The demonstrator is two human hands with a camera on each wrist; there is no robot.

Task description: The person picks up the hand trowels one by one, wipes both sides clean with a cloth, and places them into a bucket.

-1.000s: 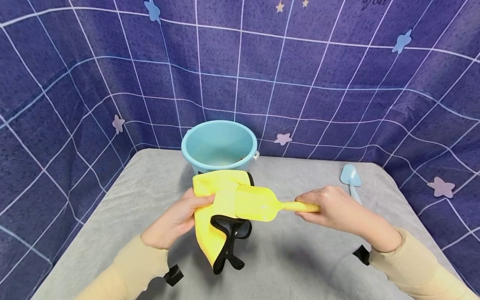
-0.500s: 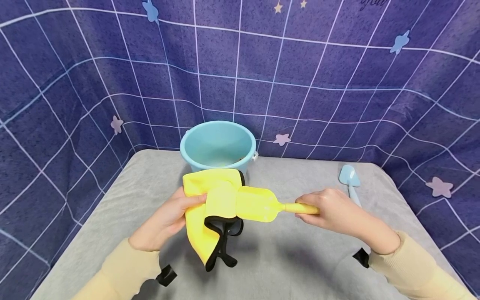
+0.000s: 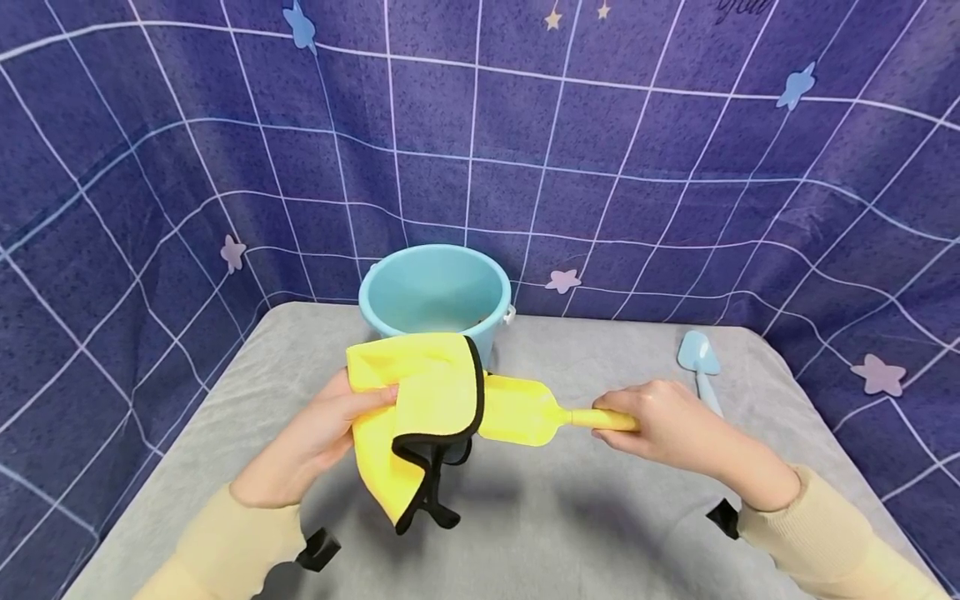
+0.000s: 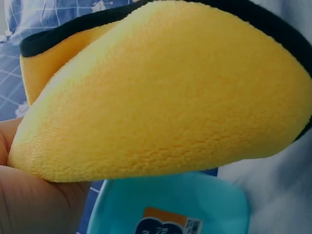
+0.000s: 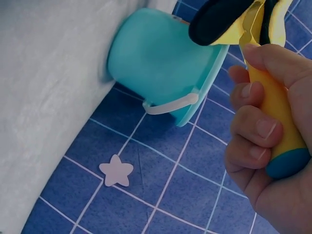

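Note:
My left hand pinches a yellow cloth with black edging, thumb on its near face. The cloth is folded over the far end of a yellow toy shovel, hiding the blade's tip. In the left wrist view the cloth fills most of the picture, with part of the left hand at lower left. My right hand grips the shovel's handle, holding it level above the table. The right wrist view shows the fingers of the right hand curled round the handle, which ends in a blue cap.
A light blue bucket with a white handle stands behind the cloth; small bits lie inside. On the right of the grey-covered table lies a light blue toy shovel. A dark blue curtain hangs behind.
My left hand has moved left with the cloth, drawing it toward the shovel's tip. A black-edged fold of the cloth now lies over the blade. The right hand has barely moved.

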